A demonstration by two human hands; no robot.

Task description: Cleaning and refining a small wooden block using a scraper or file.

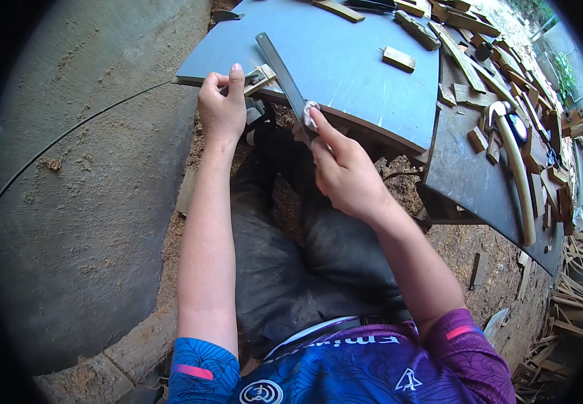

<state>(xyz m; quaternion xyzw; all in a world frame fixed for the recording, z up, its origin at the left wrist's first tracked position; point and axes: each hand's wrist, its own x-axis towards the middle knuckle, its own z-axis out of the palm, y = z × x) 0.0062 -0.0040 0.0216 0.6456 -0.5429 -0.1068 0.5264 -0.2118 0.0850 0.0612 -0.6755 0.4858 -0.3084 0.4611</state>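
Note:
At the near left edge of the blue-grey tabletop [318,47], my left hand [224,108] is closed on a small pale wooden piece [263,82], thumb pointing up. A small dark part lies against this piece near my fingers; its kind is unclear. My right hand [348,168] is wrapped round the near end of a long flat metal blade [281,71], with the index finger stretched along it. White wrapping [310,114] shows near that finger. The blade slants up to the left across the tabletop edge, beside the wooden piece's end. Whether it touches the wood, I cannot tell.
A small wood block [399,58] lies on the tabletop. Right of it, a darker board [466,158] bears a wooden-handled hammer [517,168] and piled wood offcuts [470,64]. A grey wall [89,168] with a dark cable [69,131] stands left. Sawdust covers the ground.

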